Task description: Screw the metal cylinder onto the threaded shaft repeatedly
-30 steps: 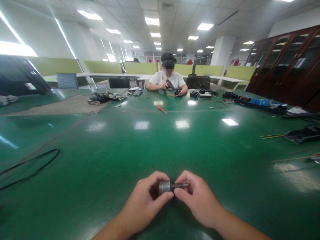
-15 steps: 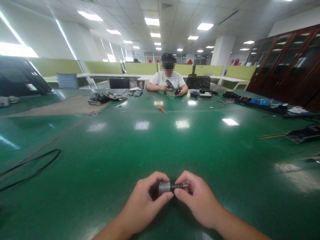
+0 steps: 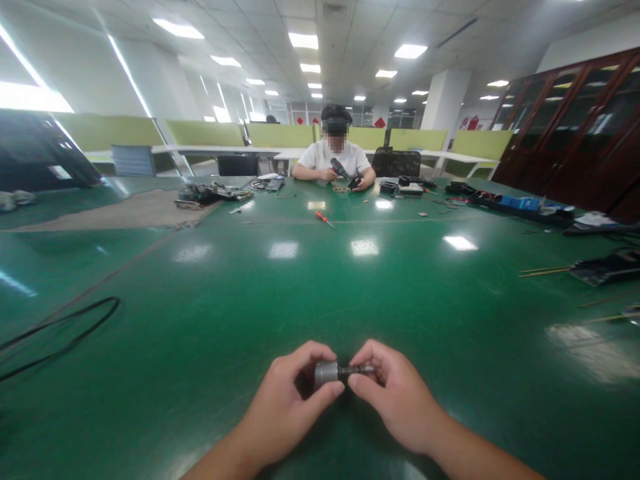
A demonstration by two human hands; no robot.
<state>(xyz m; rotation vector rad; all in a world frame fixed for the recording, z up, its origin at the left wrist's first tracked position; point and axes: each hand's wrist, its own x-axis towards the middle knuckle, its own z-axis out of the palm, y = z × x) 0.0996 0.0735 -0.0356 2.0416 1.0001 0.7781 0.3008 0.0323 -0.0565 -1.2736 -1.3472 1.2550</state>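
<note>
Low in the view, a short grey metal cylinder (image 3: 327,374) lies level between the thumb and fingers of my left hand (image 3: 293,390). A thin dark shaft (image 3: 346,371), ribbed like a spring or a thread, runs from the cylinder's right end. My right hand (image 3: 393,393) pinches this shaft, and its pale tip shows past the fingers. Both hands are close together over the green table (image 3: 310,300). Whether the shaft is fixed to the cylinder or only sits in it, I cannot tell.
An orange-handled screwdriver (image 3: 324,219) lies farther off, before a person (image 3: 333,160) holding a dark tool. A black cable loop (image 3: 95,323) is at left. Electronic parts (image 3: 207,193) lie at the back left, and a black case with thin rods (image 3: 605,267) at right.
My left hand and the cylinder have shifted very slightly left, so a little more shaft shows between the hands. My right hand keeps its pinch, nearly still.
</note>
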